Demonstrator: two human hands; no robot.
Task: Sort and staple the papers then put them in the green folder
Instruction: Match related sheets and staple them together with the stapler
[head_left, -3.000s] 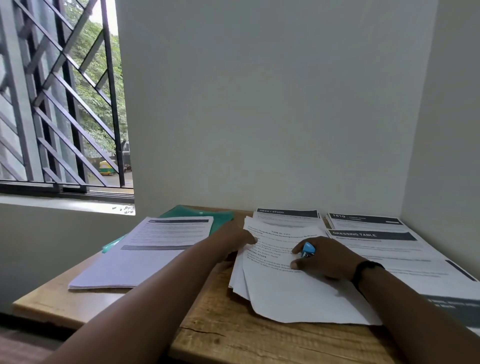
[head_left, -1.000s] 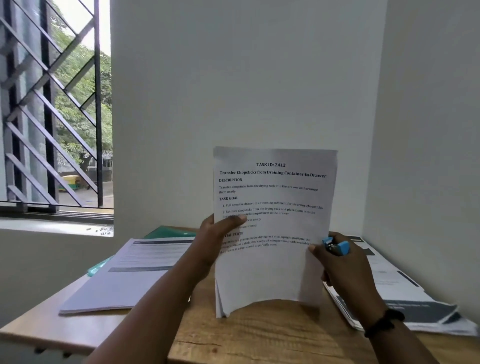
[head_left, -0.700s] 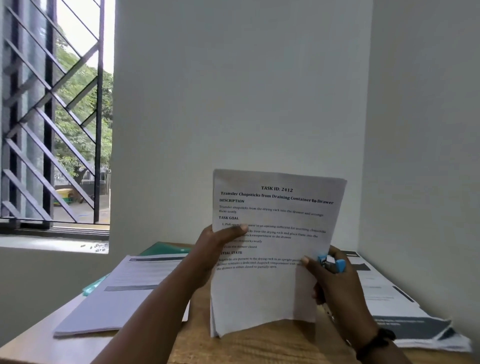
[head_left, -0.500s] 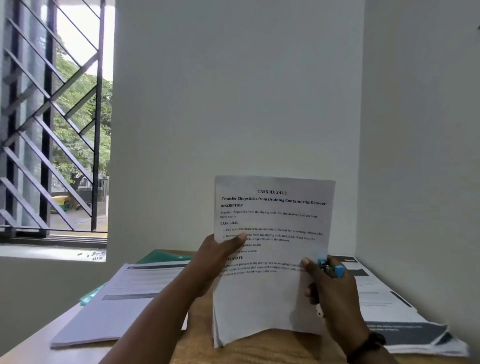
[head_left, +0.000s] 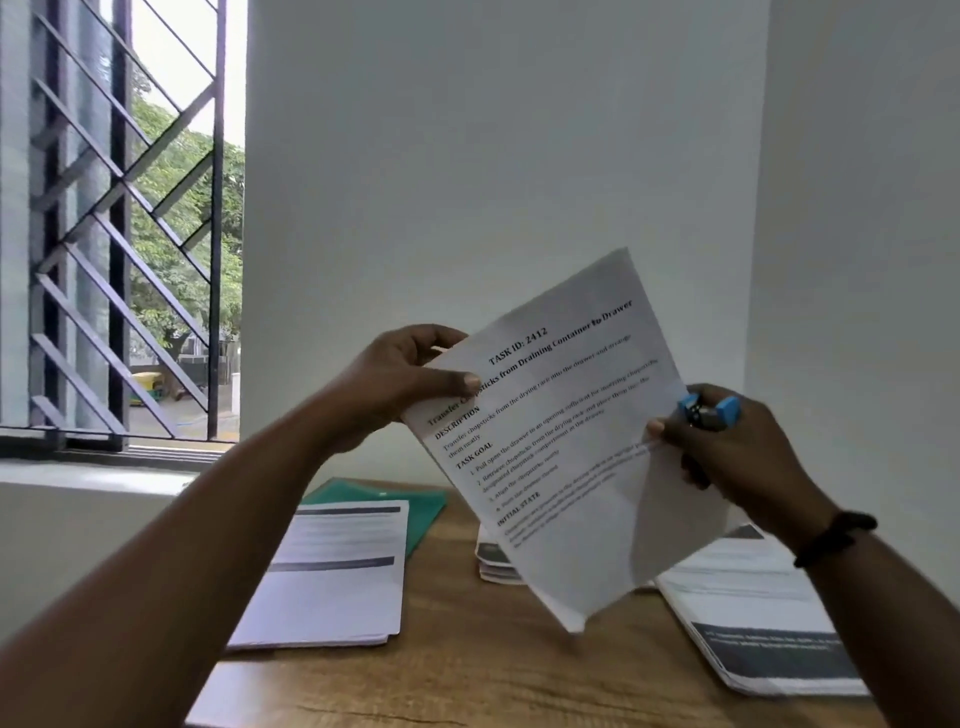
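Observation:
A thin set of printed papers (head_left: 566, 441) headed "TASK ID: 2412" hangs tilted in the air above the desk. My left hand (head_left: 400, 384) pinches its upper left corner between thumb and fingers. My right hand (head_left: 737, 452) pinches the right edge with the thumb while its fingers curl round a small blue stapler (head_left: 709, 410). The green folder (head_left: 415, 504) lies flat at the back of the desk, partly covered by a stack of papers (head_left: 337, 571).
A wooden desk (head_left: 467, 670) stands in a corner of white walls. More paper stacks lie behind the held sheets (head_left: 493, 561) and at the right (head_left: 753, 613). A barred window (head_left: 119, 234) is at the left.
The papers were lifted off the desk, held upright, then turned so the top leans right. My left hand has moved from the sheet's left edge up to its top corner.

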